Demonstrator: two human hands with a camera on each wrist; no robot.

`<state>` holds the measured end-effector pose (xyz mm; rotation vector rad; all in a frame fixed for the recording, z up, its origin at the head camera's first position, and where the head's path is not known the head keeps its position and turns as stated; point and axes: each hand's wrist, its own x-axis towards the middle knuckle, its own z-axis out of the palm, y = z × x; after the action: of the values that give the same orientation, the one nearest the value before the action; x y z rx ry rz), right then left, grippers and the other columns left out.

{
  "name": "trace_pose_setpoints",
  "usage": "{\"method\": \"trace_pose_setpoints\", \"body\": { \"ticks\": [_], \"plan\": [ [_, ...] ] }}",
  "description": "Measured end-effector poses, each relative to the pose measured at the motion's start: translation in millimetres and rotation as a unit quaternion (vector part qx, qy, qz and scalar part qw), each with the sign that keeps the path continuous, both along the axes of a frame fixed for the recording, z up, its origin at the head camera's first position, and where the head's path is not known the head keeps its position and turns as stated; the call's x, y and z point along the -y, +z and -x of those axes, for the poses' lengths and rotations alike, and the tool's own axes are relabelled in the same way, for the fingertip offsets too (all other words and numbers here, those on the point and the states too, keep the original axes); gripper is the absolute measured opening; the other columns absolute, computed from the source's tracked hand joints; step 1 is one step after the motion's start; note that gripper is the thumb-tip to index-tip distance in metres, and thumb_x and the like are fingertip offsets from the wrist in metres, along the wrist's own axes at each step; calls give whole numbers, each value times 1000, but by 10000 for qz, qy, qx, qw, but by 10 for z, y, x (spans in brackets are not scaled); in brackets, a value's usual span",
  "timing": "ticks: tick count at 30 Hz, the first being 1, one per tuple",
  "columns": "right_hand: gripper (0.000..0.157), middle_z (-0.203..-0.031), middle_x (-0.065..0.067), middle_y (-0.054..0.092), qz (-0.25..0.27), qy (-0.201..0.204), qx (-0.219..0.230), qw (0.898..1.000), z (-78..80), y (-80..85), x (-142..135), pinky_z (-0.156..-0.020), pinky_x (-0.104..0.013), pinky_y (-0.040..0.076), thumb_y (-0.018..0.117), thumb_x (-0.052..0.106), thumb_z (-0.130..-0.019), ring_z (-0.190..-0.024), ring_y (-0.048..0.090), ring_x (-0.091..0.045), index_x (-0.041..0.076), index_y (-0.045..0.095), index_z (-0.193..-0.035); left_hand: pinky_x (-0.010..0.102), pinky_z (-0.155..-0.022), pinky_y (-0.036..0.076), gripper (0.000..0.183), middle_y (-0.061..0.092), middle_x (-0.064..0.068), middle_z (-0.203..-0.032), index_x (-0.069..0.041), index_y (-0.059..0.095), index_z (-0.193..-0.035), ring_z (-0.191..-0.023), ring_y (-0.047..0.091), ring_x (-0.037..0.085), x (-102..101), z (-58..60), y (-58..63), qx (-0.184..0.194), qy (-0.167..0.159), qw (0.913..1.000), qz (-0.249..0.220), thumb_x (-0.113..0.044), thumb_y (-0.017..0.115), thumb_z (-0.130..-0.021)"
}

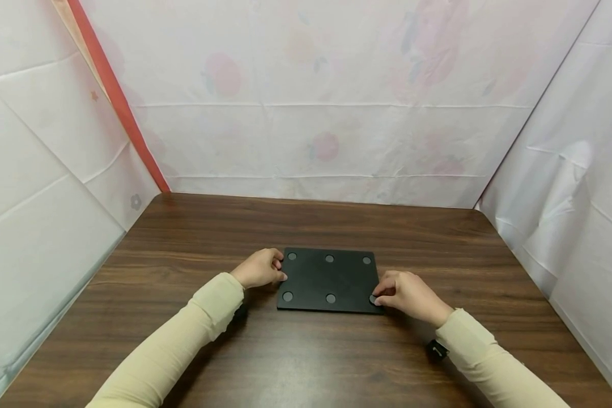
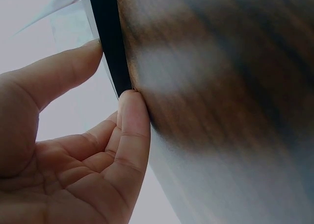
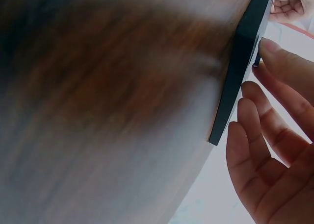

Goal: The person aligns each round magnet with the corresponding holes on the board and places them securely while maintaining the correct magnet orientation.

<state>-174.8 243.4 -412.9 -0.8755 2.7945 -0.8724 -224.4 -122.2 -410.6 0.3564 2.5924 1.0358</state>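
Note:
A flat black rectangular board (image 1: 349, 280) lies on the wooden table, with several round grey spots in two rows on its top. My left hand (image 1: 260, 268) rests against the board's left edge. In the left wrist view, its thumb and a fingertip touch the black edge (image 2: 110, 42), the other fingers loosely bent. At the near right corner my right hand (image 1: 410, 292) pinches a small thin round disc (image 3: 256, 60) between thumb and index finger, over the corner spot. Its other fingers extend beside the board's edge. The fingers partly cover that corner.
The brown wood-grain table (image 1: 306, 362) reaches back to a pale patterned curtain (image 1: 306, 141). White sheets hang at left and right, and a red strip (image 1: 117, 93) runs down the left corner. A black device (image 1: 437, 349) sits at the right wrist.

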Motion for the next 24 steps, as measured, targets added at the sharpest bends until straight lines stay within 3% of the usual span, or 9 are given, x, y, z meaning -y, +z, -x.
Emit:
{"method": "trace_pose_setpoints", "body": {
  "ticks": [24],
  "plan": [
    [10,-89,9,61,-131,47,-22,9999,3,-17,5,-61,-24,50,80,12,-85,-73,58,-1,14,80,-95,34,-74,48,50,59,10,-101,9,54,-131,-84,55,20,2,5,-8,22,0,10000,-90,-7,75,-88]
  ]
}}
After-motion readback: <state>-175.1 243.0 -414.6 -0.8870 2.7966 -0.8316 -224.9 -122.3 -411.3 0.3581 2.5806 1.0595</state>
